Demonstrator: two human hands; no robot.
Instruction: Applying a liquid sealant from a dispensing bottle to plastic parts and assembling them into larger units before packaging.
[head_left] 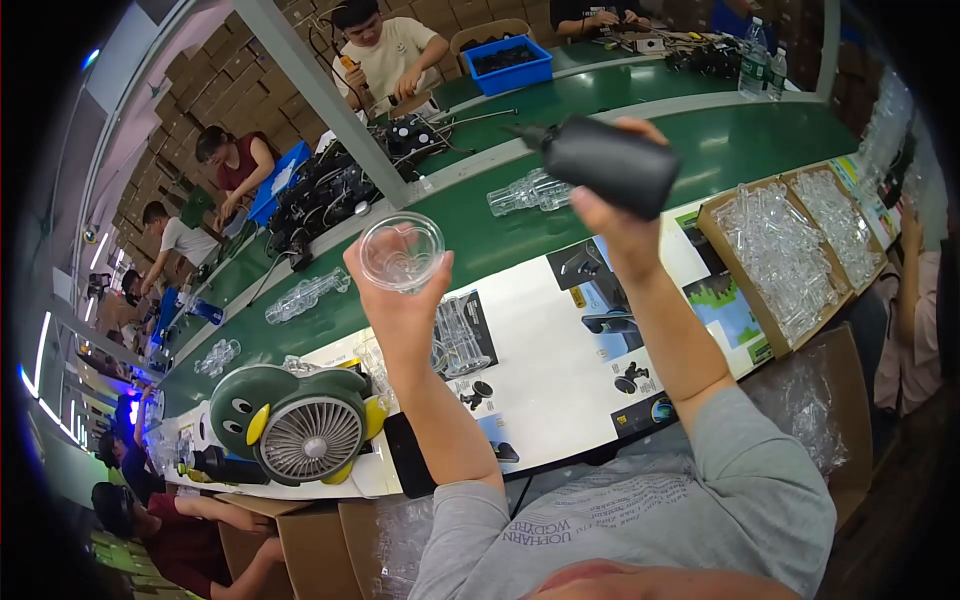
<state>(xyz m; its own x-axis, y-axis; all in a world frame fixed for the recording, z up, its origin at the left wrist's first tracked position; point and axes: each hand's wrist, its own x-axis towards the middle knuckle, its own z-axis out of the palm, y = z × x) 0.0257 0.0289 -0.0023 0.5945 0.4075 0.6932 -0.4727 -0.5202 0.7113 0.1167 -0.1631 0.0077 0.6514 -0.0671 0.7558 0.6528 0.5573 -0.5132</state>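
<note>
My left hand [398,318] is closed around a clear round plastic cup-like part [402,250], its wide rim turned up toward me. Held tilted in my right hand [622,228] is a black squeeze bottle [612,168], its thin nozzle pointing left toward the far side of the bench. The bottle and the clear part are apart. Just beyond the bottle, a clear ribbed plastic tube [528,192] lies on the green bench. Another clear tube [305,296] rests left of my left hand. Several more clear tubes [460,338] lie beside my left forearm.
A green penguin-shaped fan [238,405] stands at the left, next to a black flat object [406,456]. At right, an open carton [752,300] holds many clear parts. A metal post [325,95] rises beyond the bench [700,140]. Co-workers sit across, near a blue bin [520,78].
</note>
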